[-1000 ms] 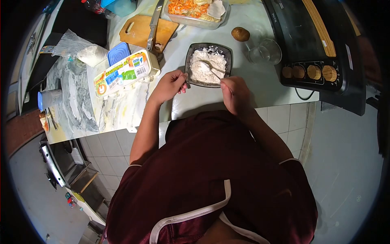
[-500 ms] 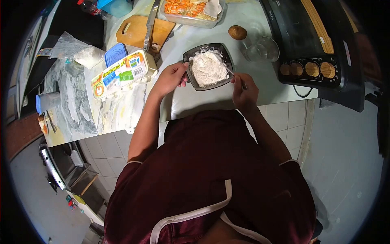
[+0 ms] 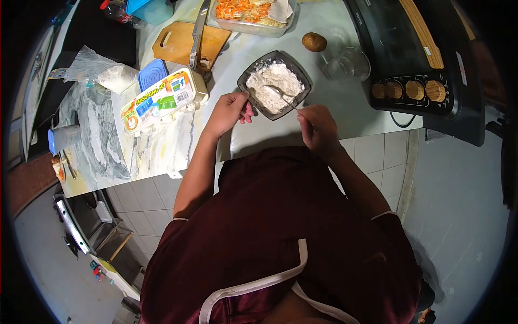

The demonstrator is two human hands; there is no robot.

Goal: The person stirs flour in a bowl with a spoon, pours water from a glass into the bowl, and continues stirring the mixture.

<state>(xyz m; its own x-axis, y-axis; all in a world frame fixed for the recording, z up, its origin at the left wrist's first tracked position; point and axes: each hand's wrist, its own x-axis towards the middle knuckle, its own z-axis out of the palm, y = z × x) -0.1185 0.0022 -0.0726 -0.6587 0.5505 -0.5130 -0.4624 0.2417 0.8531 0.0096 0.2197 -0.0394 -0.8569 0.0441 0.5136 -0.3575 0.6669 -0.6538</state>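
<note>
A dark square bowl (image 3: 245,81) filled with white flour (image 3: 275,85) sits on the marble counter, turned corner-on to me. My left hand (image 3: 229,110) grips the bowl's near left rim. My right hand (image 3: 317,127) pinches the handle of a metal spoon (image 3: 281,95) whose head lies in the flour. I wear a maroon shirt that fills the lower view.
A seasoning set box (image 3: 164,100) lies left of the bowl, with a blue lid (image 3: 152,74) and a flour bag (image 3: 110,73) behind it. A cutting board with a knife (image 3: 197,35), a tray of shredded vegetables (image 3: 253,13), a potato (image 3: 314,41), a glass (image 3: 350,63) and a black cooktop (image 3: 415,59) stand beyond.
The bowl has turned and shifted slightly left. My right hand moved the spoon from the bowl's right edge back into the middle of the flour.
</note>
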